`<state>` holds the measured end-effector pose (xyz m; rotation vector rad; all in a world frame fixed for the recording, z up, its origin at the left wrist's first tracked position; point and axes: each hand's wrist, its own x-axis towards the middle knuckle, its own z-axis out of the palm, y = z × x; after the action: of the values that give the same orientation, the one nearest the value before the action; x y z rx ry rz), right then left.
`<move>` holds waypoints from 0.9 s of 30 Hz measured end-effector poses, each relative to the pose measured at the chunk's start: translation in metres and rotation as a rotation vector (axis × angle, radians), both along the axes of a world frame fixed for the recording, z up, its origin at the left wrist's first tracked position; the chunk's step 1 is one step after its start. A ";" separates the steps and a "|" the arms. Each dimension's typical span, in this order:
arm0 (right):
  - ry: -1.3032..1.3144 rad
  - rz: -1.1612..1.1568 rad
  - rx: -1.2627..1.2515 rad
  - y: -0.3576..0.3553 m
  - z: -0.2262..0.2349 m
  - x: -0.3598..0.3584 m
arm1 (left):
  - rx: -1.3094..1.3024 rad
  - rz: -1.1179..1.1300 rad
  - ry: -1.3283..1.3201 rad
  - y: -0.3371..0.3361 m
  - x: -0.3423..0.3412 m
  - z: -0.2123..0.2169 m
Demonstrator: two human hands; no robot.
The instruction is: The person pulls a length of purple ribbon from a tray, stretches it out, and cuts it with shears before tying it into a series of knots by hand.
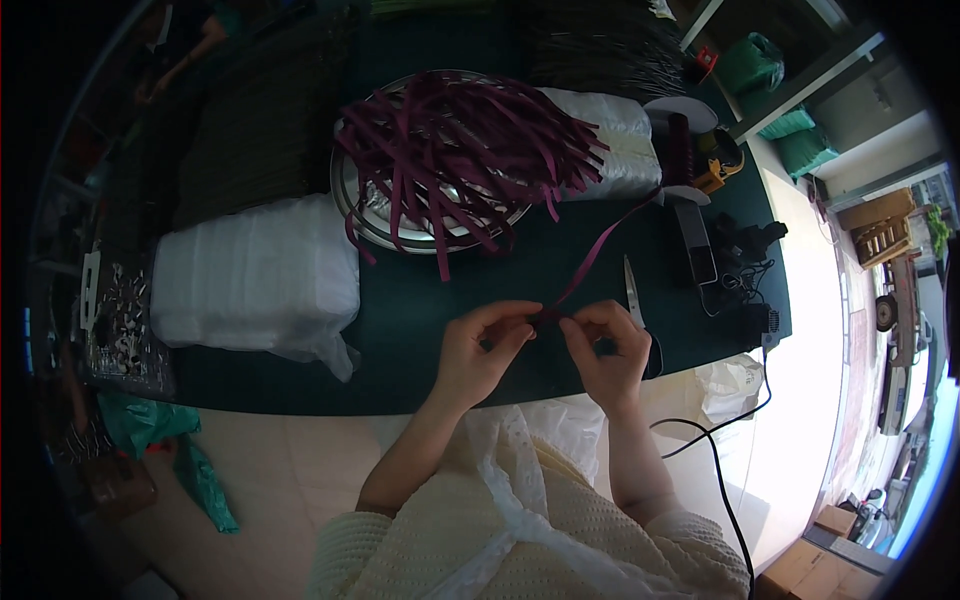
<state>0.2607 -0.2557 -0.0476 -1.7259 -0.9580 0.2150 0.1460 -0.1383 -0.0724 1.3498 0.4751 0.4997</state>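
Narrow, flat purple fabric-like ribbon (596,249), frame centre: likely light, limp, slightly slippery. Left hand (476,352) and right hand (617,357) pinch its lower end; grip flat there.

Cream top (425,535) is worn, dimpled in rows, loose sleeves (348,550) in same fabric; white dotted tie (527,524) is knotted at front.

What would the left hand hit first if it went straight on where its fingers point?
Apart from the purple ribbon at the left hand, probably the right hand; depth is hard to judge here.
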 end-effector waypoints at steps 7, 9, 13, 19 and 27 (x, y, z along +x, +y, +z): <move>-0.159 -0.060 0.103 0.005 0.008 0.000 | -0.040 0.002 -0.032 0.000 0.003 0.001; -0.241 0.015 0.122 0.009 0.009 -0.006 | -0.111 -0.009 -0.078 0.000 0.004 0.001; -0.272 0.024 0.101 0.009 0.002 -0.008 | -0.157 -0.021 -0.100 0.001 0.001 0.001; -0.406 0.101 0.074 0.009 0.000 -0.005 | 0.126 -0.032 -0.089 0.002 -0.004 0.009; -0.617 0.155 0.053 0.012 0.007 -0.003 | 0.155 0.035 -0.051 -0.002 -0.008 0.012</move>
<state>0.2576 -0.2440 -0.0410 -1.6974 -1.5300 -0.2610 0.1377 -0.1400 -0.0608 1.4750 0.4253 0.6081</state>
